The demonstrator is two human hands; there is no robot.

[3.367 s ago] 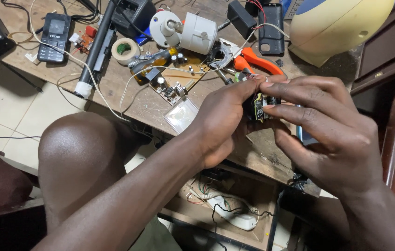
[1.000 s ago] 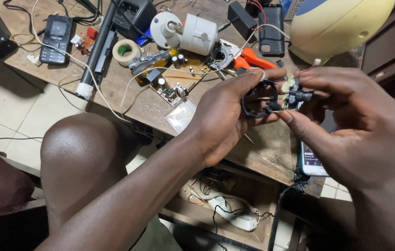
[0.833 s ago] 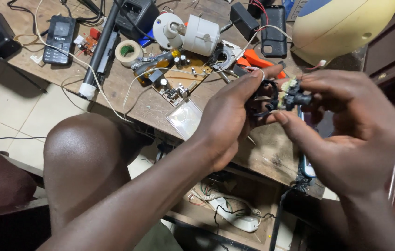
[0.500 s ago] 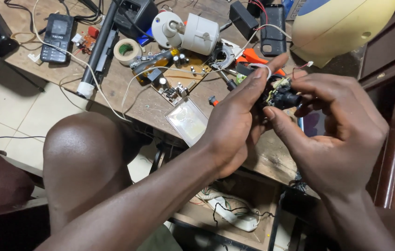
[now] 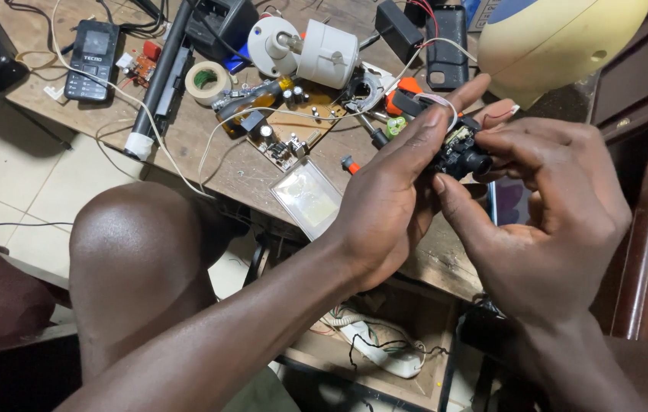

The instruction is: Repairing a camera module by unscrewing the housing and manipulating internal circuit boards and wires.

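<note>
Both hands hold a small black camera module with a round lens and a bit of circuit board, above the right part of the wooden workbench. My left hand grips it from the left with fingers stretched over its top. My right hand pinches it from the right with thumb and fingers. A thin white wire loops over my left fingers.
On the bench lie a white camera housing, a brown circuit board, a tape roll, a clear plastic box, orange-handled pliers, a black phone and a yellow dome. My bare knee is below the edge.
The module and both hands have shifted slightly left and up. My right fingers have closed more tightly around the lens end.
</note>
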